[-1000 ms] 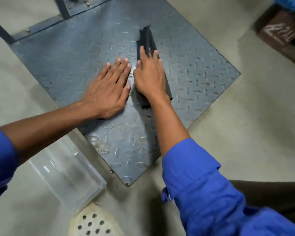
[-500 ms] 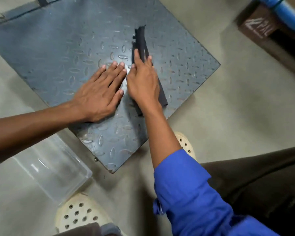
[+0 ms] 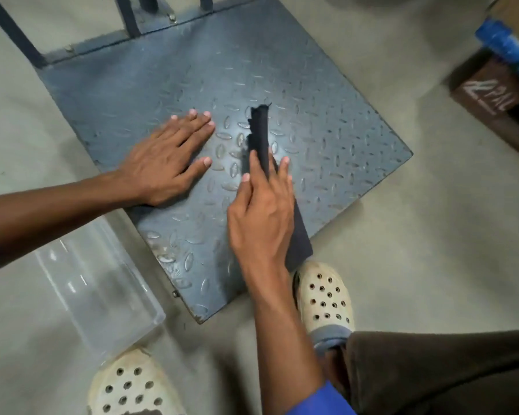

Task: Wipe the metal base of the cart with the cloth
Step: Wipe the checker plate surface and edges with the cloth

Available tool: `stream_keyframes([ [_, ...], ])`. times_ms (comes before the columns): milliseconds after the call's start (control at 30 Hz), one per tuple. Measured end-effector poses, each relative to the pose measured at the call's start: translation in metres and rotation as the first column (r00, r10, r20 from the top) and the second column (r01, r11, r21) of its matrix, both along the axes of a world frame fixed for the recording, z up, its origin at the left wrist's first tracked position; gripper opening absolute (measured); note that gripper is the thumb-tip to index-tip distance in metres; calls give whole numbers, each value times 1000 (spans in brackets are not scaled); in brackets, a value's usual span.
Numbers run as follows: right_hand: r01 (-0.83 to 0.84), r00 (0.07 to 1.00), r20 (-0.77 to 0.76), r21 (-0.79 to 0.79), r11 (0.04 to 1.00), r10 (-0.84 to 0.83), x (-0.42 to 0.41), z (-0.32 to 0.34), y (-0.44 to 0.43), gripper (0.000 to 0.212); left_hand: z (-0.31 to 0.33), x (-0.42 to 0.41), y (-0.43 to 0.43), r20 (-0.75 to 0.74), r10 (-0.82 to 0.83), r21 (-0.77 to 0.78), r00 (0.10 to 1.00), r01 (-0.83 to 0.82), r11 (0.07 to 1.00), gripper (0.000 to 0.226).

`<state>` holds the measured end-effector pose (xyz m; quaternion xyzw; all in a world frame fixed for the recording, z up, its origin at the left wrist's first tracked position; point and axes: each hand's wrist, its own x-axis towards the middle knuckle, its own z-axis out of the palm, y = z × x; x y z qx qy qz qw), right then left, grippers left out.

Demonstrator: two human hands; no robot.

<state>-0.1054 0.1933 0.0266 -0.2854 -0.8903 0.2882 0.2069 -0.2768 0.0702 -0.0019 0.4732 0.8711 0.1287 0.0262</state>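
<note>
Folded black cloth (image 3: 259, 130): pressed by right hand (image 3: 261, 217), fingers straight, ungripped, over the grey tread-plate metal cart base's (image 3: 327, 115) near edge, apparently for wiping. Left hand (image 3: 165, 163): flat, empty, likely bracing.

Workshop or storeroom: concrete floor (image 3: 402, 265), steel cart (image 3: 312, 85), stencilled box (image 3: 489, 97).

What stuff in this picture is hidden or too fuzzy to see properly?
All in the head view:
The middle of the cloth is hidden under the right hand.
The cart's upright bars are cut off by the top edge.
The white writing on the brown box is too blurred to read.
Anything under the metal base is hidden by the base itself.
</note>
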Motion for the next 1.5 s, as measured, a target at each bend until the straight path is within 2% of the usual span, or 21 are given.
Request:
stream_keyframes([
  [133,-276,957,72,-61,959,280,-19,-3,-26,47,4,-29,-34,33,230,4,973,-231,973,81],
  [233,-406,896,175,-49,913,408,-35,-9,-22,47,9,-46,-58,53,339,-12,939,-339,941,81],
  [467,-620,772,327,195,760,545,-95,-12,-12,50,11,-66,-77,67,383,-29,921,-382,924,78],
  [667,-603,793,313,287,744,523,-166,-25,-12,53,7,-69,-76,40,375,-31,926,-373,927,79],
  [833,-595,792,355,273,756,496,-209,-23,-30,56,-1,-78,-79,-25,343,-47,939,-344,938,78],
  [1000,-633,761,402,291,717,509,-249,-21,-30,56,-2,-94,-75,-58,346,-78,937,-350,934,79],
  [1100,-614,769,405,255,747,494,-273,-16,-25,56,0,-100,-74,-50,346,-88,937,-349,933,80],
  [1167,-547,813,383,247,800,438,-279,-14,-28,57,0,-100,-75,-61,342,-76,938,-346,935,79],
  [1267,-287,930,302,236,928,211,-267,-18,-37,61,-2,-97,-75,-72,347,-51,935,-351,935,78],
  [1333,-178,952,281,182,967,122,-254,-18,-43,62,-1,-95,-74,-81,339,-41,937,-343,938,76],
  [1433,-277,933,253,50,959,256,-237,-9,-53,63,4,-91,-75,-81,162,-44,983,-166,985,74],
  [1500,-393,896,251,64,917,366,-240,-6,-52,64,5,-90,-75,-83,64,-52,995,-68,996,74],
])
